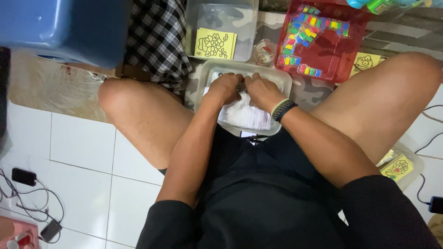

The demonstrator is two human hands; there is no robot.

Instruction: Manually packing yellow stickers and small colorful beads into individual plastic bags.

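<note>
White papers (pixel 244 114) stacked inside clear tray (pixel 281 78).

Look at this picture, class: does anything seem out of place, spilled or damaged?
Nothing stands out. Both hands, left hand and right hand, rest in the clear tray of white packets; the red tray keeps its coloured pieces inside.

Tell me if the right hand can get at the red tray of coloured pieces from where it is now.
Probably yes. The right hand is in the clear tub, and the red tray sits open just beyond it on the same side, with only the tub's low rim between them.
</note>
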